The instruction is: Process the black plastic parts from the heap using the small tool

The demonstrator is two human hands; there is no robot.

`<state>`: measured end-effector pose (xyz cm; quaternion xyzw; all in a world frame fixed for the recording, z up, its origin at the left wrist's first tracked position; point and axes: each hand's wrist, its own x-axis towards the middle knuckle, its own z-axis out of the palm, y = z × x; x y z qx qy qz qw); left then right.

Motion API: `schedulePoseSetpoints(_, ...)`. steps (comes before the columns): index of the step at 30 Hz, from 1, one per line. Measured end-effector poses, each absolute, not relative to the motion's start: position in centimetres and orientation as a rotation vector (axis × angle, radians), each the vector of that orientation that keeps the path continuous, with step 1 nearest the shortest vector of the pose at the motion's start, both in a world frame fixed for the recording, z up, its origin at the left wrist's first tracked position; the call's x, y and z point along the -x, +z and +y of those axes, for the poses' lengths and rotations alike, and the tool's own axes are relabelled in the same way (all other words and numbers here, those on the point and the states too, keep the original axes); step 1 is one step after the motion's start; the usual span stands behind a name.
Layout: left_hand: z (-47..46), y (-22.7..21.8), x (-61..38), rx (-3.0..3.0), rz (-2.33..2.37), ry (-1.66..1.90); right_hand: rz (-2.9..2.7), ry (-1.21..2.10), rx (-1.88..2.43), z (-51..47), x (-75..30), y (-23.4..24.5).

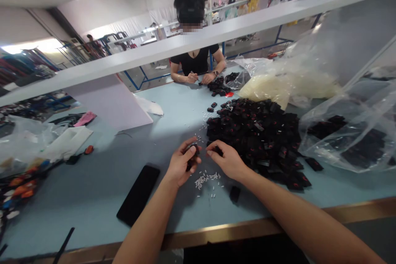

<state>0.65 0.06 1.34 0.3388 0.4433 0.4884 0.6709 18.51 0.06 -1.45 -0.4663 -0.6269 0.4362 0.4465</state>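
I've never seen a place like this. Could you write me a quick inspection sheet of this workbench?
Surface: pale blue table.
Job's things: heap of black pieces; loose white bits.
Clutter: black phone; clear plastic bag of black pieces.
Grippers: left hand holds a small black piece; right hand is at the heap's edge.
Cables: nothing seen.
Surroundings: co-worker across the table; clothing racks behind.

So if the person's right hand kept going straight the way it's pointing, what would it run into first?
Probably the small black piece held in the person's left hand. The right hand points across at it over a short gap, though depth is hard to judge from this head view.
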Motion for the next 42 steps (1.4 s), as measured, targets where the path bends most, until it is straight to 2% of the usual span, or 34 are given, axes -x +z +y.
schedulePoseSetpoints(12,0.0,0.6,-1.0,-0.810,0.924,1.044,-1.254,1.360,1.051,0.1,-19.1,-0.2)
schedulePoseSetpoints(31,-0.4,-0.1,-1.1,-0.935,0.838,0.996,-1.326,1.410,0.926,0.2,-19.5,-0.2)
schedulePoseSetpoints(42,-0.7,0.6,-1.1,-1.015,0.829,0.923,-1.324,1.644,0.866,0.1,-20.2,0.8)
